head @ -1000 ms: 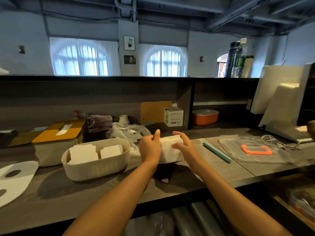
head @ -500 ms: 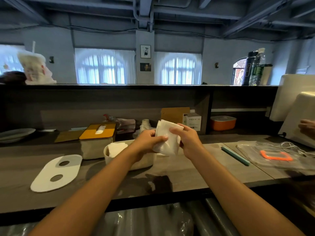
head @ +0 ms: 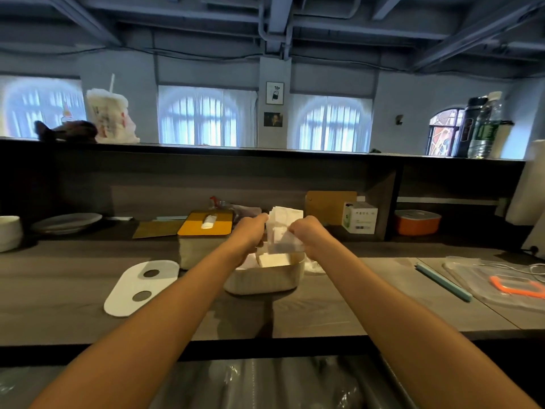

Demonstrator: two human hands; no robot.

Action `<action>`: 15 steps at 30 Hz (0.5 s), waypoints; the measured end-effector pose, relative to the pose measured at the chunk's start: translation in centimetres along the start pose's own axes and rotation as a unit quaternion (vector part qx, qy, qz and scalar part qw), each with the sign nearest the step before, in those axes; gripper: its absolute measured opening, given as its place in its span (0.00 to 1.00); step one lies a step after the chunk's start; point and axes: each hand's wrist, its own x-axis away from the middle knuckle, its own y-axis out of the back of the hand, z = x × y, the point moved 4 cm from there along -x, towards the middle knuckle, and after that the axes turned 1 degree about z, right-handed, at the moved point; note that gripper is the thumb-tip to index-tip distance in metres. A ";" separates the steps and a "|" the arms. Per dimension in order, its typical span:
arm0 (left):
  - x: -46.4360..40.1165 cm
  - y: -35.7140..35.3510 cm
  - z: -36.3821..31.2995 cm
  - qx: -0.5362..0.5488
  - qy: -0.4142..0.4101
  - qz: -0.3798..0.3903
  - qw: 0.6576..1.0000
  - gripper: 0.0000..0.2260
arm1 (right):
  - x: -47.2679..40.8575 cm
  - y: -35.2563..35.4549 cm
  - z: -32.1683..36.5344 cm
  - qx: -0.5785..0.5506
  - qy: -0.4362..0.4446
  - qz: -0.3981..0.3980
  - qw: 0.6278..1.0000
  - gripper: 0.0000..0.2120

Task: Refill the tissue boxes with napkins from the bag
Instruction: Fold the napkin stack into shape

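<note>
A stack of white napkins stands on end above the open white tissue box in the middle of the counter. My left hand grips the stack's left side and my right hand grips its right side. More napkins lie inside the box. The box's white lid, with two holes, lies flat to the left. A second tissue box with a yellow lid stands behind, a napkin poking out of its slot. The napkin bag is hidden behind my hands.
A plate and a white cup sit at the far left. A small white carton and an orange container stand on the back shelf. A teal stick and a clear lid with orange handle lie at right.
Both hands lifted the napkin stack off the counter, turned it upright and carried it left to above the open white box. The view shifted left.
</note>
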 end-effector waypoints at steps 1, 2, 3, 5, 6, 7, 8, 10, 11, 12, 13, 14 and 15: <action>-0.6 0.4 0.2 -0.012 0.000 -0.007 1.000 0.20 | -0.3 -0.1 0.2 0.023 0.016 0.001 1.000 0.18; -0.9 0.6 0.3 -0.030 0.005 -0.006 1.000 0.21 | -0.6 -0.1 0.2 0.061 0.027 0.005 0.998 0.18; -1.1 0.9 0.4 -0.031 0.016 -0.005 0.999 0.22 | -0.7 -0.2 0.3 0.099 0.024 0.009 0.995 0.18; -1.5 1.3 1.1 -0.050 0.052 0.009 0.997 0.23 | -0.9 -0.7 0.4 0.172 0.001 0.018 0.985 0.18; -1.6 1.5 1.6 -0.059 0.067 0.013 0.996 0.24 | -0.9 -1.2 0.6 0.193 -0.005 0.031 0.981 0.19; -1.6 1.6 2.0 -0.065 0.079 0.015 0.995 0.25 | -0.9 -1.6 0.6 0.214 -0.009 0.044 0.976 0.19; -1.9 1.7 2.3 -0.070 0.087 0.023 0.993 0.27 | -0.9 -2.1 0.7 0.234 -0.010 0.051 0.971 0.20; -2.5 2.0 2.6 -0.070 0.099 0.030 0.992 0.29 | -1.2 -2.8 0.3 0.299 -0.002 0.063 0.952 0.20; -2.6 2.2 2.6 -0.067 0.105 0.034 0.992 0.29 | -1.3 -3.1 0.0 0.330 0.002 0.068 0.941 0.19; -2.8 2.3 2.7 -0.064 0.110 0.036 0.991 0.30 | -1.3 -3.4 -0.1 0.363 0.009 0.071 0.929 0.19; -2.9 2.4 2.7 -0.061 0.112 0.040 0.991 0.31 | -1.2 -3.5 -0.2 0.402 0.017 0.074 0.912 0.19; -3.0 2.4 2.7 -0.062 0.114 0.044 0.991 0.31 | -1.3 -3.7 -0.2 0.436 0.026 0.074 0.897 0.20; -3.0 2.4 2.7 -0.062 0.113 0.044 0.991 0.31 | -1.3 -3.8 0.0 0.461 0.046 0.066 0.884 0.21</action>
